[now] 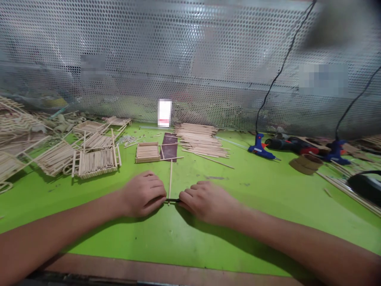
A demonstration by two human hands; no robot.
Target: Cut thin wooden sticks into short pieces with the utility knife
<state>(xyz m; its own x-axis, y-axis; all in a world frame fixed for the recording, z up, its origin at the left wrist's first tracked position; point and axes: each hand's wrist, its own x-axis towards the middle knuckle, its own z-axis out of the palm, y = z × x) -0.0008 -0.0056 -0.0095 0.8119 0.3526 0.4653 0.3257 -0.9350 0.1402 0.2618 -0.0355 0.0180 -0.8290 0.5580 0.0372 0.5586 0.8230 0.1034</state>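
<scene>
My left hand (145,194) and my right hand (205,201) rest low over the green table, a small gap between them. Both are closed on the ends of a thin dark bar (172,200), which spans the gap. A thin wooden stick (170,180) points away from me, its near end at the bar; whether it passes under the bar is too small to tell. Beyond the hands sit a small wooden stick tray (148,152) and a dark brown rectangular piece (169,147) with thin sticks touching it.
A pile of wooden sticks (202,139) lies behind the hands. Assembled stick pieces (98,161) crowd the left. Blue glue guns (260,147) with black cords, a brown ring (306,163) and long sticks are at the right. A perforated metal screen (143,51) stands behind.
</scene>
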